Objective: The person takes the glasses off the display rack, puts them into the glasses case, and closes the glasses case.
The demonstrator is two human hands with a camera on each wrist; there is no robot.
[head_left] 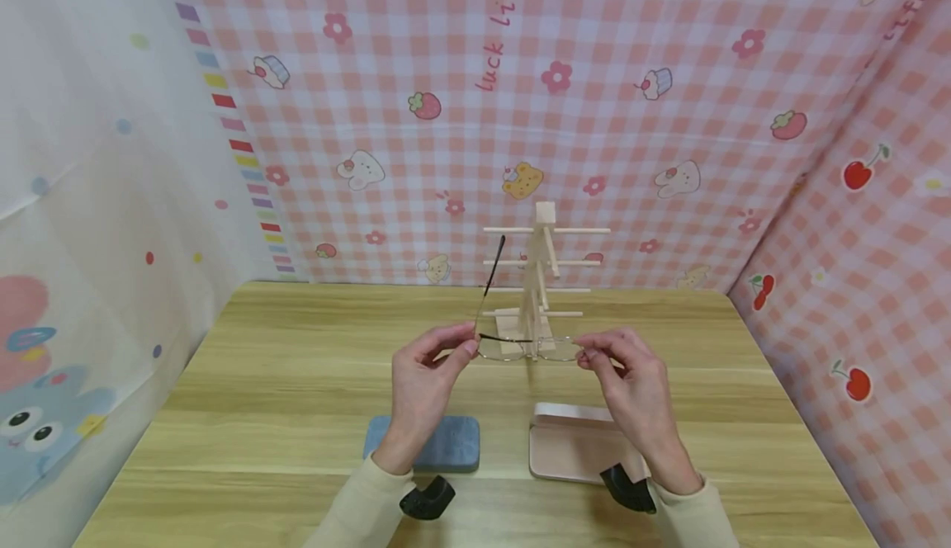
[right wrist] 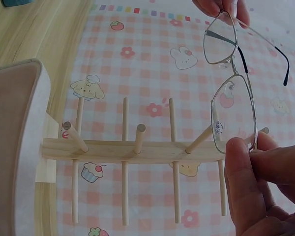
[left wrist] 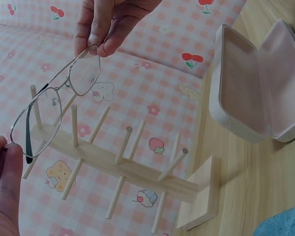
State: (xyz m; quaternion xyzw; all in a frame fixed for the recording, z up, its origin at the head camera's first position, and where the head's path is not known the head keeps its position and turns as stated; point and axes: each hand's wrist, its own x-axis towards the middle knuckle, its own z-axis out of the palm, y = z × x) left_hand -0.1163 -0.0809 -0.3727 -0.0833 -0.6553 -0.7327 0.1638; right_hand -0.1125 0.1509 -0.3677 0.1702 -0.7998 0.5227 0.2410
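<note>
A pair of thin metal-rimmed eyeglasses with clear lenses is held up over the table between both hands. My left hand pinches one outer corner of the frame with thumb and fingers. At the opposite corner, my right hand pinches the frame the same way. The temple on the left-hand side stretches out forward, its black tip showing. Behind the lenses the other temple lies folded across. Small printed marks show on the lenses. Beyond the glasses stands a wooden display rack with several bare pegs.
A blue glasses case lies closed beneath the left forearm. Under the right wrist, a pale pink glasses case sits with its lid raised. Checked cloth hangs behind the wooden table and along its right side.
</note>
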